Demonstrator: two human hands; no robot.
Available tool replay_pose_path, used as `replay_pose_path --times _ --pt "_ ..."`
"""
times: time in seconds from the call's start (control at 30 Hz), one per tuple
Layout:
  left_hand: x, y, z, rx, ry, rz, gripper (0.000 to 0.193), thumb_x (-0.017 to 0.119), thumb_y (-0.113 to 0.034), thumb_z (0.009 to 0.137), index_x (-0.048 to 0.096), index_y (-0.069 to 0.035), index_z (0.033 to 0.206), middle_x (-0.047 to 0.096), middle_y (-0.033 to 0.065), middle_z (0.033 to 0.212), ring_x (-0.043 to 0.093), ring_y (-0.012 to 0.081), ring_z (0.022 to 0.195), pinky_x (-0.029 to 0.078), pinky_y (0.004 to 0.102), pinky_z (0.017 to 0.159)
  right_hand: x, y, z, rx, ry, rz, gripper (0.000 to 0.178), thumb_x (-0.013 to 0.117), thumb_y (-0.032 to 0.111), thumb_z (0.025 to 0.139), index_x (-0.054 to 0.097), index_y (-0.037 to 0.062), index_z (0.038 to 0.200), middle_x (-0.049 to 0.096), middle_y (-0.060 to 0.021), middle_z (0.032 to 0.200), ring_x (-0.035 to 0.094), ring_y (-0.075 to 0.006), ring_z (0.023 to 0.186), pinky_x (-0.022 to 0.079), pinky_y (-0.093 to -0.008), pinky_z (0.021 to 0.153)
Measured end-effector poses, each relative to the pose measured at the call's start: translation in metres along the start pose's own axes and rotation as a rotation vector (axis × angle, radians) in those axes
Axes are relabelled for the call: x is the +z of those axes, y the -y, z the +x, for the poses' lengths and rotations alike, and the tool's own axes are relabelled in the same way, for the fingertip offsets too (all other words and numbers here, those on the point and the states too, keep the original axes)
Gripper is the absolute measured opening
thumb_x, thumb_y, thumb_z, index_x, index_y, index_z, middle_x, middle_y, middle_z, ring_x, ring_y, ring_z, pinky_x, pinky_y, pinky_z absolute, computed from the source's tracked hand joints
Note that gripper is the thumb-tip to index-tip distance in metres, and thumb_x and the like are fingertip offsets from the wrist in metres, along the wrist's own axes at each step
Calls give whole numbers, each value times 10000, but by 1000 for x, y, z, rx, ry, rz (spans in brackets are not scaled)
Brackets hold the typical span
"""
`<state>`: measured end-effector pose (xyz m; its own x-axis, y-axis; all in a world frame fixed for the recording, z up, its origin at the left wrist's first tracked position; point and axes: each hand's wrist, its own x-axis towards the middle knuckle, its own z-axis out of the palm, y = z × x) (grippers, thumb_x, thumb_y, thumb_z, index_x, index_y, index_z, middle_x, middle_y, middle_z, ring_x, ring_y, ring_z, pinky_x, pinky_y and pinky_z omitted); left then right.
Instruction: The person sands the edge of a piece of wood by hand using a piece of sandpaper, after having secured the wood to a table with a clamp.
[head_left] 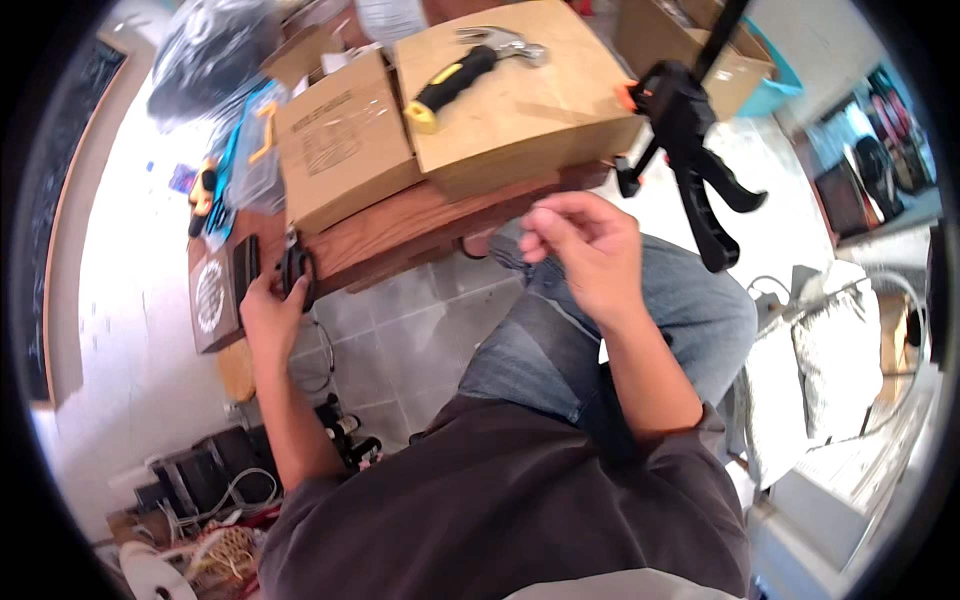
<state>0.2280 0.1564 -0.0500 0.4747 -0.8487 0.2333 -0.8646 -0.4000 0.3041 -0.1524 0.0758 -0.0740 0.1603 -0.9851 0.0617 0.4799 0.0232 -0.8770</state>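
Note:
At the left end of the wooden table, my left hand [272, 312] has its fingers closed about the black handles of a pair of scissors [294, 262], whose short metal blades point away from me. Just left of it lies a black oblong object [246, 262]. My right hand [592, 250] is raised over my right thigh, thumb and fingers pinched together; anything between them is too small to make out. Beyond it, a claw hammer [470, 80] with a black and yellow grip rests on a wooden box [530, 140].
A brown cardboard box [345, 145] stands on the wooden table [400, 222], beside a clear plastic case [257, 165]. A black bar clamp [690, 140] grips the wooden box's right side. Sacks [840, 350] stand at right; cables and black equipment [205, 470] lie lower left.

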Motion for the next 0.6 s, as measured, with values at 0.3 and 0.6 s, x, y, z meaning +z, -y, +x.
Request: replay_pose_path --times 0.3,0.6 --pt "-9 17 9 -56 105 -94 318 808 -166 713 645 46 886 652 68 734 609 183 624 510 318 631 -32 12 -4 37 67 237 152 626 56 1015 669 -37 1128 723 -127 978 714 -187 825 603 -295 724" --pt "-4 -116 -77 493 242 -400 449 763 -56 667 640 13 1093 598 82 704 584 171 635 497 292 627 -29 18 -15 66 59 159 143 619 88 1027 657 -46 1060 725 -156 915 733 -213 760 616 -307 669"
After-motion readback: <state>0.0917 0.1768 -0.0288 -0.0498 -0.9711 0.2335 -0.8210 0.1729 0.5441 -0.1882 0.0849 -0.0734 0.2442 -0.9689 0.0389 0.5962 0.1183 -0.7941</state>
